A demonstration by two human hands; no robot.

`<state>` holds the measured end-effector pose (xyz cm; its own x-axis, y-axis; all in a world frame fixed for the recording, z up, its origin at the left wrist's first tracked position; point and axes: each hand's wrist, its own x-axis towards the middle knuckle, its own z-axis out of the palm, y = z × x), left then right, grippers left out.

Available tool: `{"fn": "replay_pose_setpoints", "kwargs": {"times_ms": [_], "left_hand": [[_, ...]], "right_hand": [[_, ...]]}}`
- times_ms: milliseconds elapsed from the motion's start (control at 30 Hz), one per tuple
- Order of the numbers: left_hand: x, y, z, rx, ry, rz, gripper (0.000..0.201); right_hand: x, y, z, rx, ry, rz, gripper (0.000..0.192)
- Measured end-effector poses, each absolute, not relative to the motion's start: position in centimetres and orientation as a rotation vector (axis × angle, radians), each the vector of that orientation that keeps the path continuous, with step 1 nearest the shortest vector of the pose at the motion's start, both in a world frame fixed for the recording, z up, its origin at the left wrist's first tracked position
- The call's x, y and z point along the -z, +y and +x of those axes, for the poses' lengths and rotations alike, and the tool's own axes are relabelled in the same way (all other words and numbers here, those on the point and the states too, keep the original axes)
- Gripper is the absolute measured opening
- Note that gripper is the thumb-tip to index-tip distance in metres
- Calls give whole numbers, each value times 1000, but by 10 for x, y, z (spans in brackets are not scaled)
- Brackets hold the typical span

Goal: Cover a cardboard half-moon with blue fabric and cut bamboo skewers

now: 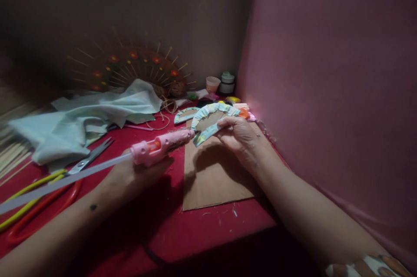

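Note:
My left hand (140, 177) is closed round a pink glue gun (163, 144), with a long glue stick (81, 176) running out of its back. The gun's nozzle is at the left corner of a half-round cardboard piece (213, 121) edged with folded pale blue fabric; I cannot tell whether they touch. My right hand (236, 136) pinches that piece by its lower right edge, above a flat brown board (218, 177). A second fabric-edged half-round piece (186, 114) lies just behind it on the left.
Scissors (87, 159) with yellow and red handles lie at left on the red table (208, 235). Behind them is crumpled pale blue cloth (107, 110). A flower-decorated half-round craft (137, 62), a paper cup (213, 84) and a lidded jar (227, 82) stand at the back. A pink wall (325, 73) bounds the right.

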<state>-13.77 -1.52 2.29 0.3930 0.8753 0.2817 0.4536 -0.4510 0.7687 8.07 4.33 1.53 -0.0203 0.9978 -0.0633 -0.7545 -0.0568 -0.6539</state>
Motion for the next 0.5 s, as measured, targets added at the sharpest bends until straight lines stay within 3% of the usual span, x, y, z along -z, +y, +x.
{"fn": "replay_pose_setpoints", "kwargs": {"times_ms": [100, 300, 500], "left_hand": [[-27, -20, -135, -963, 1171, 1979, 45], [-21, -10, -132, -1024, 1136, 2156, 48], [-30, 3, -82, -370, 1455, 2507, 39]], "right_hand": [[-23, 44, 88, -1387, -686, -521, 24], [-63, 24, 113, -732, -954, -455, 25], [-116, -29, 123, -629, -991, -300, 25]]}}
